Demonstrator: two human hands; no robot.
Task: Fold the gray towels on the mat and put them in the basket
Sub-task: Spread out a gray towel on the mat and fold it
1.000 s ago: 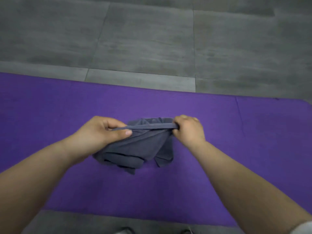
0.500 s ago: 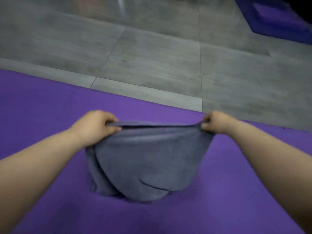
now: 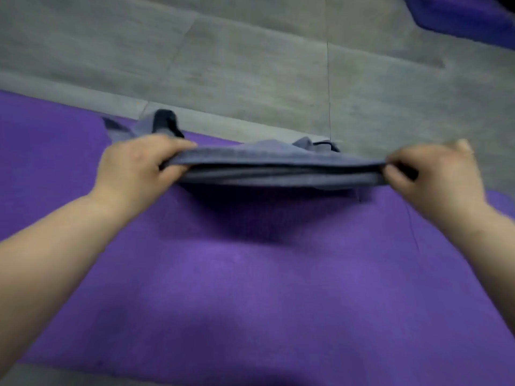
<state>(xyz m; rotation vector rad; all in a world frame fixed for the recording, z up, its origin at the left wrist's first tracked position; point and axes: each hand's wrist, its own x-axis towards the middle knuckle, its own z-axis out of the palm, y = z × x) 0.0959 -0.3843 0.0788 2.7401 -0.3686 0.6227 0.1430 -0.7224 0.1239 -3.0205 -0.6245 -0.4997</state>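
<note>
One soft gray cloth towel (image 3: 278, 165) stretches nearly level between both hands, held in the air above the purple foam mat (image 3: 250, 288), where its shadow falls. Its far edge ripples toward the gray tiled floor (image 3: 250, 65). The left hand (image 3: 133, 168) has a closed grip on the towel's left end, thumb on top and fingers curled beneath. The right hand (image 3: 434, 176) pinches the right end between thumb and fingers. Both bare forearms reach forward and are spread wide, with the cloth taut between them.
</note>
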